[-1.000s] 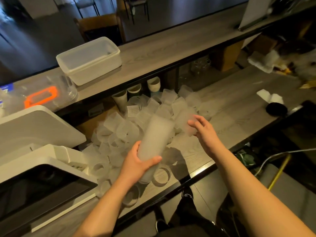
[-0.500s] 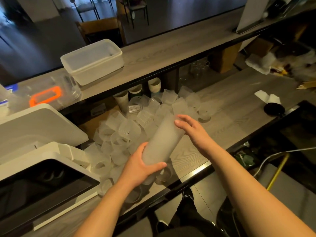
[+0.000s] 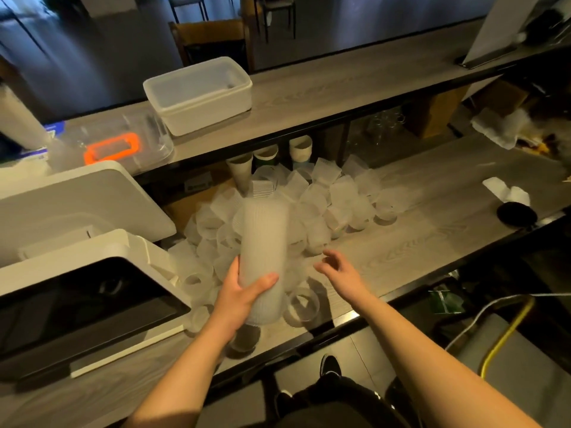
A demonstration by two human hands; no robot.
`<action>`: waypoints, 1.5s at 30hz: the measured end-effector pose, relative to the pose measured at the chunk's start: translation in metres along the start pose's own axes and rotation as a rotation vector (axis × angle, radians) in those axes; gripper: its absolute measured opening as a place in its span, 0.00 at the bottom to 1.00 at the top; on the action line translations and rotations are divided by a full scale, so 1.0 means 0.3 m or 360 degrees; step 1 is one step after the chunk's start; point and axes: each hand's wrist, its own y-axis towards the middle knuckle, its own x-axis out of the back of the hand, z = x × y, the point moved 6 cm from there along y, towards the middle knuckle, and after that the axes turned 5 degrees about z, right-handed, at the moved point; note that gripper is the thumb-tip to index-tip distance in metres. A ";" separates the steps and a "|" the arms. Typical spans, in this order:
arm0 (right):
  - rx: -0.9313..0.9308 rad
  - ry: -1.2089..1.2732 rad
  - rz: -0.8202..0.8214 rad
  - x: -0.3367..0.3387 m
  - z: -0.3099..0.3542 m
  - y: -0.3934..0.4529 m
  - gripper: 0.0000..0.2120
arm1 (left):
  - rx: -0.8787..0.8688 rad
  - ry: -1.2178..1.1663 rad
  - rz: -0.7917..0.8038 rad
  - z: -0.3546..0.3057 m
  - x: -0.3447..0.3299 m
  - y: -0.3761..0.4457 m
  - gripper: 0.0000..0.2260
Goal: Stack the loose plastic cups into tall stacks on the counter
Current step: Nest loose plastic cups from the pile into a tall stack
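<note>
A tall stack of frosted plastic cups (image 3: 264,251) is held nearly upright above the counter (image 3: 432,236), with my left hand (image 3: 244,298) wrapped around its lower part. My right hand (image 3: 340,273) hovers just right of the stack, fingers apart and holding nothing. Behind and around the stack lies a heap of several loose frosted cups (image 3: 333,205), some upright, some tipped over. A few more loose cups (image 3: 301,305) sit near the counter's front edge beside my left hand.
A white machine with a dark screen (image 3: 80,291) fills the left of the counter. On the upper shelf (image 3: 340,88) stand a white tub (image 3: 200,94) and a clear box with an orange handle (image 3: 114,146). A black lid (image 3: 516,213) and white paper lie at right.
My right hand pushed a cup onto the top of the stack, then let go and dropped back toward me. The stack swung from tilted to nearly upright.
</note>
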 end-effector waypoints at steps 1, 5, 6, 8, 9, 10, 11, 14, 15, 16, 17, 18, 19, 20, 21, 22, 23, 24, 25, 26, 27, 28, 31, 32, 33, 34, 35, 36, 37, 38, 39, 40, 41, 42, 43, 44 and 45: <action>-0.0033 -0.0134 0.0077 -0.021 -0.044 0.004 0.34 | 0.0006 -0.0020 -0.0032 0.006 0.014 -0.004 0.39; -0.0068 -0.0589 0.0322 -0.100 -0.171 0.012 0.53 | 0.0021 -0.0090 -0.0132 0.038 0.061 -0.022 0.39; -0.0063 -0.0652 0.0346 -0.115 -0.191 0.013 0.56 | 0.0023 -0.0108 -0.0154 0.044 0.068 -0.026 0.40; -0.0036 -0.0759 0.0369 -0.140 -0.220 0.021 0.58 | 0.0014 -0.0146 -0.0198 0.053 0.078 -0.035 0.42; -0.0003 -0.0831 0.0360 -0.151 -0.226 0.027 0.58 | 0.0006 -0.0158 -0.0216 0.056 0.082 -0.040 0.42; 0.0031 -0.0902 0.0333 -0.159 -0.231 0.035 0.57 | -0.0001 -0.0168 -0.0231 0.059 0.083 -0.045 0.42; 0.0073 -0.0956 0.0294 -0.164 -0.232 0.041 0.55 | -0.0003 -0.0180 -0.0247 0.063 0.085 -0.050 0.41; 0.0163 -0.1003 0.0196 -0.166 -0.234 0.053 0.47 | 0.0015 -0.0210 -0.0274 0.077 0.088 -0.065 0.40; 0.0170 -0.0982 0.0178 -0.161 -0.236 0.052 0.45 | 0.0020 -0.0218 -0.0278 0.081 0.089 -0.069 0.39; 0.0168 -0.0953 0.0167 -0.154 -0.241 0.051 0.44 | 0.0025 -0.0223 -0.0278 0.085 0.090 -0.072 0.38; 0.0166 -0.0931 0.0155 -0.142 -0.243 0.047 0.43 | 0.0028 -0.0228 -0.0278 0.088 0.091 -0.073 0.37; 0.0164 -0.0914 0.0140 -0.128 -0.247 0.042 0.41 | 0.0027 -0.0234 -0.0276 0.089 0.091 -0.074 0.37; 0.0156 -0.0892 0.0122 -0.112 -0.253 0.038 0.40 | 0.0028 -0.0239 -0.0279 0.091 0.091 -0.074 0.37; 0.0133 -0.0847 0.0096 -0.094 -0.261 0.034 0.39 | 0.0031 -0.0240 -0.0286 0.092 0.092 -0.073 0.38; 0.0107 -0.0771 0.0066 -0.073 -0.268 0.028 0.39 | 0.0035 -0.0237 -0.0294 0.093 0.092 -0.072 0.39; 0.0084 -0.0668 0.0030 -0.051 -0.273 0.022 0.38 | 0.0037 -0.0233 -0.0298 0.094 0.092 -0.070 0.40; 0.0072 -0.0552 -0.0011 -0.028 -0.272 0.014 0.36 | 0.0041 -0.0229 -0.0298 0.095 0.091 -0.067 0.41; 0.0072 -0.0445 -0.0052 -0.006 -0.266 0.007 0.35 | 0.0044 -0.0225 -0.0294 0.094 0.089 -0.065 0.41; 0.0085 -0.0358 -0.0089 0.015 -0.256 0.004 0.33 | 0.0046 -0.0218 -0.0290 0.093 0.087 -0.061 0.41; 0.0100 -0.0283 -0.0118 0.035 -0.239 0.001 0.30 | 0.0046 -0.0208 -0.0285 0.091 0.085 -0.058 0.41; 0.0119 -0.0213 -0.0142 0.053 -0.213 -0.002 0.28 | 0.0048 -0.0196 -0.0282 0.089 0.084 -0.054 0.41; 0.0141 -0.0156 -0.0171 0.070 -0.184 -0.001 0.26 | 0.0049 -0.0184 -0.0272 0.087 0.083 -0.051 0.41; 0.0241 0.0036 -0.0285 0.117 -0.064 -0.004 0.21 | 0.0029 -0.0128 -0.0240 0.072 0.082 -0.044 0.40; 0.0282 0.0110 -0.0309 0.128 -0.012 -0.008 0.19 | 0.0022 -0.0097 -0.0236 0.065 0.083 -0.043 0.40; 0.0320 0.0200 -0.0317 0.135 0.048 -0.016 0.18 | 0.0016 -0.0059 -0.0234 0.059 0.086 -0.042 0.40; 0.0366 0.0288 -0.0318 0.140 0.107 -0.025 0.16 | 0.0007 -0.0011 -0.0231 0.051 0.089 -0.041 0.41; 0.0415 0.0357 -0.0320 0.144 0.170 -0.036 0.15 | -0.0004 0.0045 -0.0225 0.043 0.094 -0.039 0.40; 0.0463 0.0396 -0.0317 0.148 0.229 -0.044 0.14 | -0.0019 0.0099 -0.0207 0.034 0.097 -0.040 0.39; 0.0514 0.0411 -0.0308 0.148 0.292 -0.057 0.12 | -0.0035 0.0152 -0.0183 0.026 0.099 -0.040 0.37; 0.0563 0.0410 -0.0298 0.145 0.351 -0.067 0.11 | -0.0051 0.0208 -0.0158 0.020 0.101 -0.043 0.35; 0.0607 0.0406 -0.0283 0.140 0.409 -0.079 0.10 | -0.0065 0.0271 -0.0143 0.013 0.103 -0.048 0.33; 0.0641 0.0381 -0.0263 0.133 0.457 -0.082 0.11 | -0.0077 0.0341 -0.0138 0.008 0.107 -0.054 0.33; 0.0669 0.0331 -0.0232 0.121 0.505 -0.088 0.14 | -0.0087 0.0419 -0.0137 0.004 0.111 -0.059 0.35; 0.0693 0.0246 -0.0185 0.103 0.548 -0.091 0.17 | -0.0096 0.0500 -0.0136 0.002 0.114 -0.064 0.38; 0.0715 0.0137 -0.0130 0.081 0.585 -0.096 0.19 | -0.0104 0.0580 -0.0131 -0.001 0.118 -0.068 0.40; 0.0735 0.0021 -0.0071 0.055 0.608 -0.092 0.20 | -0.0115 0.0652 -0.0121 -0.005 0.122 -0.071 0.42; 0.0744 -0.0079 -0.0019 0.029 0.626 -0.092 0.21 | -0.0127 0.0708 -0.0108 -0.009 0.125 -0.074 0.42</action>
